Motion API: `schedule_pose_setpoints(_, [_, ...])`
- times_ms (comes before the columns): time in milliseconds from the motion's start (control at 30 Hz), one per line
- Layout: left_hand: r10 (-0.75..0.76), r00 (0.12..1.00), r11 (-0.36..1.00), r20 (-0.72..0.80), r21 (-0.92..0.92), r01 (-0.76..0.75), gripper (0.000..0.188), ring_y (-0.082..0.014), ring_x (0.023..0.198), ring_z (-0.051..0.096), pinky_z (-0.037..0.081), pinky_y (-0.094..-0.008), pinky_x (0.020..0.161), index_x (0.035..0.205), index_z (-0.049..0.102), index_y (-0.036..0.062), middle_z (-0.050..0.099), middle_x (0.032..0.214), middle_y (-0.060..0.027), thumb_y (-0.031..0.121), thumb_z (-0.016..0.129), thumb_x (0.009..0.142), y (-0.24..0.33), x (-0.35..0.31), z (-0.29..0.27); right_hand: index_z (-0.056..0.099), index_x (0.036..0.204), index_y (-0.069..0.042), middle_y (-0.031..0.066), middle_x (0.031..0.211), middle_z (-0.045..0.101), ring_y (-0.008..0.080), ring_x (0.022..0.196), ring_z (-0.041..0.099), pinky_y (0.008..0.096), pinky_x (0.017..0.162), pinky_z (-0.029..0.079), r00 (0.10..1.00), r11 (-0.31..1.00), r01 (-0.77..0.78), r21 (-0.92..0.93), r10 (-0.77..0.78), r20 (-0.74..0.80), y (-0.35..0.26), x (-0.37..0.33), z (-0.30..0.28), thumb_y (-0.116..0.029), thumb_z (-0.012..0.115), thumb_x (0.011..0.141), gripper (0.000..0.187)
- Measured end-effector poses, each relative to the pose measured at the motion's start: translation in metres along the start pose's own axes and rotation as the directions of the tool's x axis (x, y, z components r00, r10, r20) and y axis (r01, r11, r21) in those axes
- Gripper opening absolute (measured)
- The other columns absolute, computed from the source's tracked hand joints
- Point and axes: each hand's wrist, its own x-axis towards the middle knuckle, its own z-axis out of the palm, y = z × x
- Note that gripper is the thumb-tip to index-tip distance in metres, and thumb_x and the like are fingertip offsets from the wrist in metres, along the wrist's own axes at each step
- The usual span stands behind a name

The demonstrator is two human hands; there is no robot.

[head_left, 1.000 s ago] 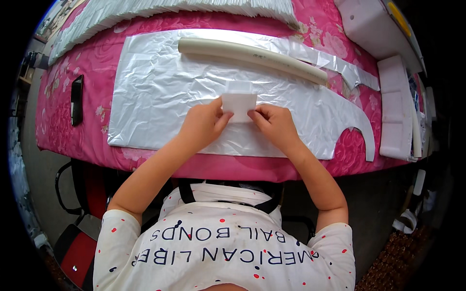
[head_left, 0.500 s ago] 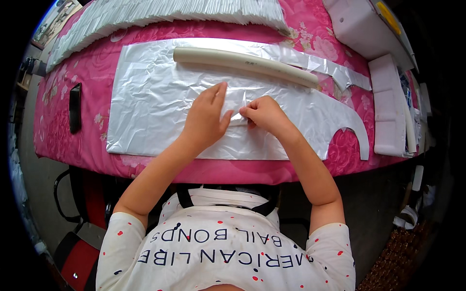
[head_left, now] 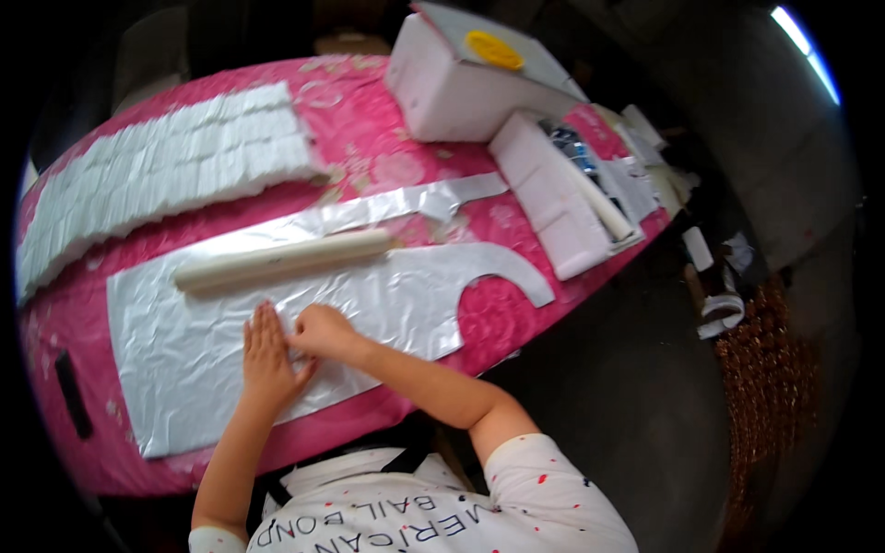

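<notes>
A thin, shiny white plastic sheet [head_left: 207,369] lies crinkled across the table, with a curved cut-out and a narrow strip at its right end. My left hand [head_left: 267,358] rests flat on it, fingers stretched out. Close beside it, my right hand [head_left: 324,334] is closed, its fingertips pinching at the plastic sheet; the exact spot they grip is hidden. Just beyond both hands, a long cream-coloured tube [head_left: 286,261] lies across the sheet.
Rows of folded white packets [head_left: 175,170] fill the far left of the pink flowered tablecloth [head_left: 369,161]. A dark phone [head_left: 72,394] lies at the left. White foam boxes [head_left: 544,207] stand at the right, one with a yellow ring [head_left: 495,50] on top.
My view has turned to the right, so the table appears tilted and shifted left. My hands have come closer together, and the left one now lies flatter on the sheet.
</notes>
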Motion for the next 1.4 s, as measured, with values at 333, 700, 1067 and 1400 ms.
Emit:
schedule_pose_setpoints(333, [0.009,0.999,1.000,0.031,0.000,-0.009,0.097,-0.0342,0.137,0.012,0.006,-0.0447,0.111,0.138,0.012,-0.0093,0.015,0.145,-0.0241,0.042,0.062,0.072,0.007,-0.001,-0.008,0.059,0.070,-0.006,0.0118,0.071,0.062,0.0308,0.072,0.060,0.0405,0.065,0.047,0.989,0.969,0.038,-0.245,-0.072,-0.129,0.011,-0.028,-0.007,-0.024,0.069,0.060,0.022])
schedule_pose_setpoints(700, [0.068,0.991,0.998,0.111,0.006,-0.069,0.106,-0.0380,0.136,0.014,0.004,-0.0498,0.110,0.136,0.014,-0.0114,0.019,0.143,-0.0267,0.047,0.066,0.065,0.007,-0.042,-0.022,0.060,0.071,-0.005,0.0115,0.072,0.061,0.0295,0.072,0.060,0.0384,0.065,0.047,0.977,0.991,0.101,-0.084,-0.115,-0.181,0.030,-0.043,-0.010,-0.020,0.067,0.060,0.020])
schedule_pose_setpoints(1067, [0.213,0.910,0.966,0.355,0.061,-0.250,0.104,-0.0347,0.135,0.019,0.014,-0.0486,0.109,0.133,0.028,-0.0092,0.024,0.142,-0.0235,0.054,0.068,0.062,-0.014,-0.108,-0.060,0.063,0.072,-0.007,0.0094,0.067,0.062,0.0244,0.065,0.061,0.0352,0.060,0.048,0.978,0.994,0.044,-0.104,-0.064,-0.199,0.028,-0.034,-0.007,-0.025,0.074,0.062,0.024])
schedule_pose_setpoints(1400, [0.257,0.946,0.901,0.198,-0.403,-0.161,0.067,-0.0323,0.134,0.025,0.021,-0.0416,0.107,0.137,0.025,-0.0042,0.017,0.146,-0.0211,0.015,0.056,0.081,-0.015,-0.154,-0.079,0.064,0.090,-0.003,0.0041,0.082,0.064,0.0129,0.071,0.059,0.0252,0.061,0.046,0.982,0.974,0.173,0.145,-0.181,0.049,-0.011,-0.070,-0.017,-0.022,0.072,0.072,0.027])
